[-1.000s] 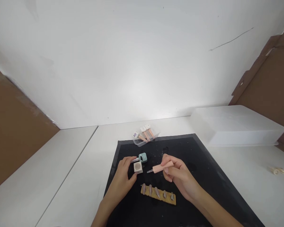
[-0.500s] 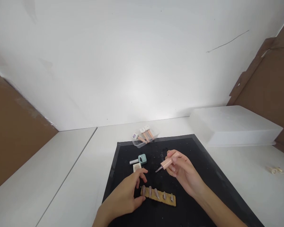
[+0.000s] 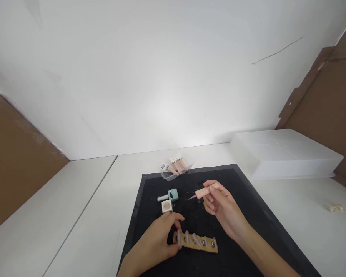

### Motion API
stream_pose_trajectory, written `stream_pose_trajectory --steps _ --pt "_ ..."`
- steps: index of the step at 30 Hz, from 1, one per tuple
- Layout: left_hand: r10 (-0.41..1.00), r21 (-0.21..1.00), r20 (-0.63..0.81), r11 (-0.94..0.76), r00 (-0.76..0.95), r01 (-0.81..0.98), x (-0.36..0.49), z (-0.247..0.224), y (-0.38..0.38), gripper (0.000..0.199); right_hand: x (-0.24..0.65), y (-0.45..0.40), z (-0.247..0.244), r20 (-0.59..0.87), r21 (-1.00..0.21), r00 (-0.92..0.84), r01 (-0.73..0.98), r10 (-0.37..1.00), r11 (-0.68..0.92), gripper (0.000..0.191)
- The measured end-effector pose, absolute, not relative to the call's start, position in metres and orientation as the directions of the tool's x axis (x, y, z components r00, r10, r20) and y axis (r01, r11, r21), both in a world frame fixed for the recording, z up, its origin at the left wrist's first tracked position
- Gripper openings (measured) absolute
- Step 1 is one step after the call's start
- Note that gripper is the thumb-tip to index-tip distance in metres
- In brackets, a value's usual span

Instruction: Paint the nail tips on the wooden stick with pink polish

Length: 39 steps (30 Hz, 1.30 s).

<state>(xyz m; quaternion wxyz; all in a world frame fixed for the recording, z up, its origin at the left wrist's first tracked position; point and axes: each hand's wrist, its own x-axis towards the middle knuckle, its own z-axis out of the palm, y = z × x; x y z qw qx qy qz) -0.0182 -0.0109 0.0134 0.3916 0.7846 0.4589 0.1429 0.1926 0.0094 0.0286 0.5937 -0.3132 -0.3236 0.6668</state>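
Note:
In my right hand is a pink nail polish brush, pinched by its cap between thumb and fingers. Its thin bristle end points left, above the black mat and apart from the nails. My left hand grips the left end of a tan strip with thumb and fingertips. Several long, pale mauve false nails stand on the strip in a row, on small shiny round holders. Just beyond my left hand is a white square polish bottle, partly hidden by my fingers.
A teal object with a white stick lies behind the white bottle. Farther back, a clear tray holds several pink-and-white polish bottles. A white box stands at the right, with small cream pieces nearby. Beneath my hands lies a black mat.
My left hand has moved slightly right and towards me, and the strip has shifted and tilted with it. The brush in my right hand has risen slightly and lies more level.

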Motion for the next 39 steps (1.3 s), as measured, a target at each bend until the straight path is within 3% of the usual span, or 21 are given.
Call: stream_pose_trajectory --steps 6,11,19,24,27,30,39 --pt "0.892 0.843 -0.019 -0.230 0.452 0.487 -0.014 0.026 -0.013 0.044 0.199 0.018 0.028 0.008 -0.919 0.028 -0.393 1.000 0.018 0.029" --pt "0.953 0.885 0.121 -0.230 0.277 0.404 -0.018 0.025 -0.010 0.031 0.201 0.020 0.029 0.009 -0.962 -0.028 -0.273 1.000 0.001 0.028" --pt "0.986 0.963 0.152 -0.163 0.066 0.215 -0.023 0.020 -0.010 0.036 0.198 0.013 0.034 -0.038 -0.899 -0.226 -0.417 0.973 -0.132 0.021" --pt "0.999 0.994 0.024 -0.020 0.034 -0.107 -0.020 0.018 -0.009 0.045 0.192 0.011 0.033 -0.062 -0.862 -0.233 -0.478 0.971 -0.170 0.020" --pt "0.987 0.916 -0.152 0.158 0.045 -0.370 -0.018 0.014 -0.006 0.051 0.187 0.008 0.033 -0.090 -0.849 -0.247 -0.488 0.965 -0.204 0.018" --pt "0.980 0.837 -0.184 0.196 0.076 -0.511 -0.015 0.007 -0.006 0.049 0.181 0.006 0.031 -0.112 -0.829 -0.248 -0.510 0.962 -0.228 0.018" --pt "0.921 0.856 -0.129 0.291 0.368 -0.427 0.005 0.006 -0.024 0.033 0.159 -0.008 0.019 -0.076 -0.819 -0.284 -0.529 0.956 -0.222 0.020"
